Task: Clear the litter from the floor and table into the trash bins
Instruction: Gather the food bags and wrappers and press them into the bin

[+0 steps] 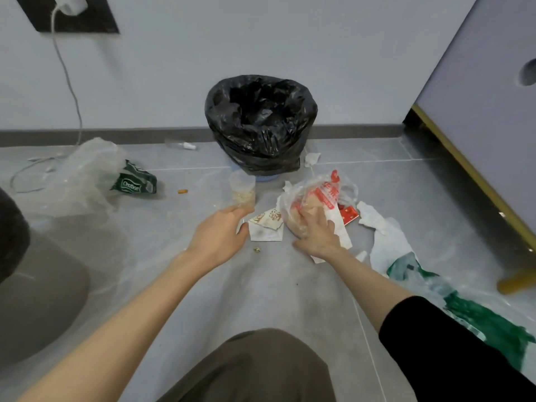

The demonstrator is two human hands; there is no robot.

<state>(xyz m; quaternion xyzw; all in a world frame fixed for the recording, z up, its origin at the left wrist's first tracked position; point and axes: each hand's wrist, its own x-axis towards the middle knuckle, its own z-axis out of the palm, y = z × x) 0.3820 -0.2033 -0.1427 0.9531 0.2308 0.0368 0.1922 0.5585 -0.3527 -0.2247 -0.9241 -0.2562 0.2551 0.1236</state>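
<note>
A trash bin (pixel 261 123) lined with a black bag stands against the wall. In front of it a clear plastic cup (pixel 243 190) with food remains stands on the floor. My left hand (pixel 220 236) reaches to the cup's base, fingertips touching it, fingers fairly straight. My right hand (pixel 317 232) lies on a clear bag with red print (pixel 314 198), fingers spread over it. Between my hands lie white paper wrappers (pixel 266 226). A red sachet (pixel 348 214) peeks out beside the bag.
A clear bag with a green tissue pack (pixel 135 181) lies left, with a cigarette butt (pixel 182 191) and a small bottle (pixel 182 145). White tissues (pixel 372 217) and a green-and-white bag (pixel 475 309) lie right. A cabinet (pixel 478 111) stands right; a charger cable (pixel 68 82) hangs left.
</note>
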